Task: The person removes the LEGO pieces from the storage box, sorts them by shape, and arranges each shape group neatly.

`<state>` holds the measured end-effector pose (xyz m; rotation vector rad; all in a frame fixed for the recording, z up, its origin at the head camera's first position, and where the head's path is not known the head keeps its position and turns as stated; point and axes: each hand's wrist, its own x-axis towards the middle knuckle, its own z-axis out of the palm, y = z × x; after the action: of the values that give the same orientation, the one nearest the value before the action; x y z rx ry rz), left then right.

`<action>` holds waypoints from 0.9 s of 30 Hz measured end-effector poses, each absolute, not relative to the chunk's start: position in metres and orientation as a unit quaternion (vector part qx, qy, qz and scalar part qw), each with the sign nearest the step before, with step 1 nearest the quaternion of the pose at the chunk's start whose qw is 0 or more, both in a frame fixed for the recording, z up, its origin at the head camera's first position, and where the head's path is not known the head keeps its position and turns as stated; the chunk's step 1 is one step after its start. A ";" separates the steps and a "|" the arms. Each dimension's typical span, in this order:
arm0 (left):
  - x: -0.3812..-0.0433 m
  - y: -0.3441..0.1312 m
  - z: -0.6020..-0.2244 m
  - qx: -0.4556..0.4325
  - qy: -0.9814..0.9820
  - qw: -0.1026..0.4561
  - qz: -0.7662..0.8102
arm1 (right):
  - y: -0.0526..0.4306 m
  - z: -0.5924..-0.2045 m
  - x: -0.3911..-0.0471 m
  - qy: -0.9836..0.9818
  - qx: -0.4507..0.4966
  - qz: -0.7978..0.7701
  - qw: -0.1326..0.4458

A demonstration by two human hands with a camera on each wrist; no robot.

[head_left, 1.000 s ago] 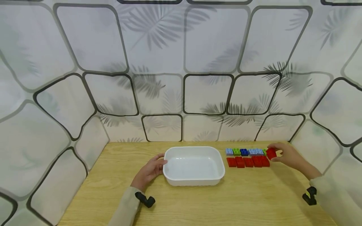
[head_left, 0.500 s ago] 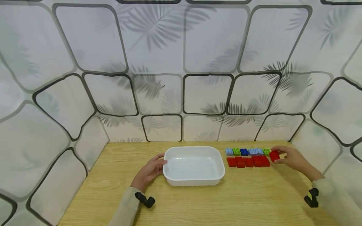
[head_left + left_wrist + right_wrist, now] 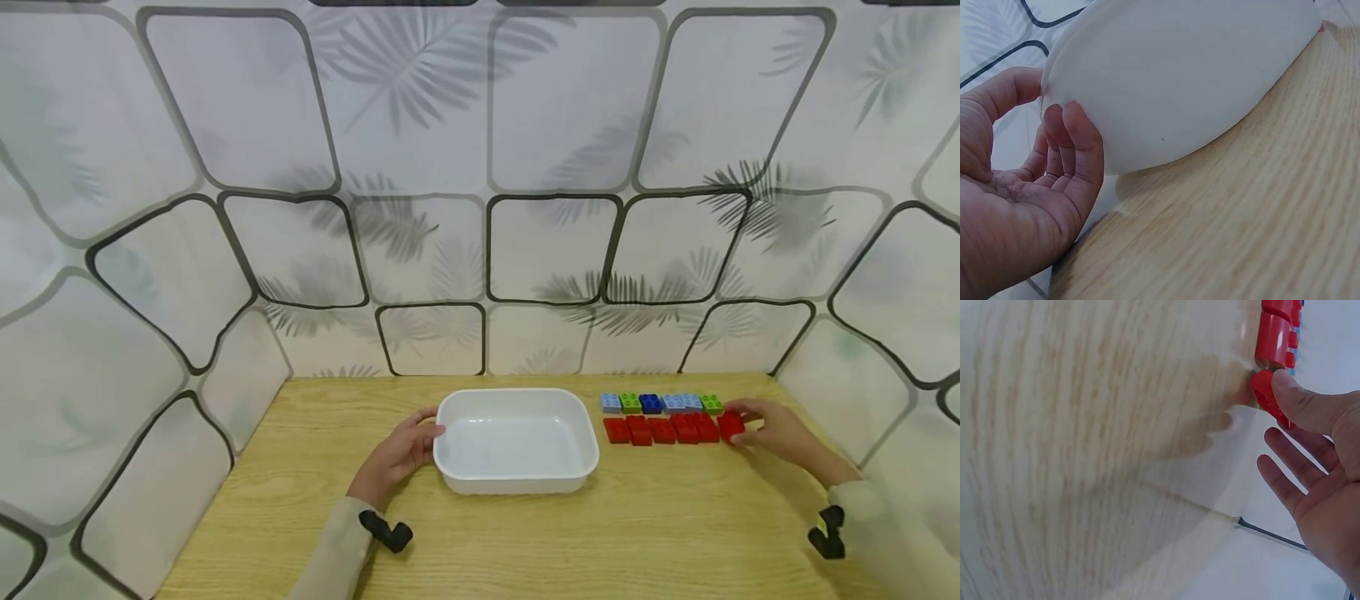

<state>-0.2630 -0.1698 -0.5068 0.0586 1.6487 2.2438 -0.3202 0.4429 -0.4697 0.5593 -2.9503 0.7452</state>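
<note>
My left hand (image 3: 397, 454) grips the left end of a white rectangular tub (image 3: 517, 485), thumb over the rim and curled fingers against its outer wall. In the left wrist view the tub's side (image 3: 1179, 81) fills the top. At the far right, my right hand (image 3: 776, 433) pinches a red toy brick (image 3: 731, 426) between thumb and fingers, at the right end of a row of red bricks (image 3: 662, 431). The right wrist view shows that pinched red brick (image 3: 1266, 394) tilted, close beside the row's last brick (image 3: 1274, 340); the other fingers are spread.
Behind the red row runs a second row of light blue, green and dark blue bricks (image 3: 650, 404). Both rows lie right of the tub on a wooden table (image 3: 562, 542). A patterned curtain (image 3: 555, 250) encloses the back and sides.
My right hand has carried the red brick right and then toward me, from over the green brick to the red row's end. The left hand and tub stay put.
</note>
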 end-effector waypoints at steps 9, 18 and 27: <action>-0.266 -0.170 -0.507 0.012 0.579 0.181 0.795 | 0.447 -0.475 -0.319 -0.952 0.186 0.242 0.028; -0.267 -0.169 -0.509 0.010 0.572 0.180 0.800 | 0.454 -0.471 -0.321 -0.961 0.196 0.197 0.012; -0.268 -0.169 -0.509 0.009 0.573 0.179 0.799 | 0.454 -0.469 -0.320 -0.964 0.185 0.191 0.009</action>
<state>-0.2675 -0.1687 -0.5090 0.0243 1.6209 2.2598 -0.3202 0.4541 -0.4687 0.5787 -3.0105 0.5960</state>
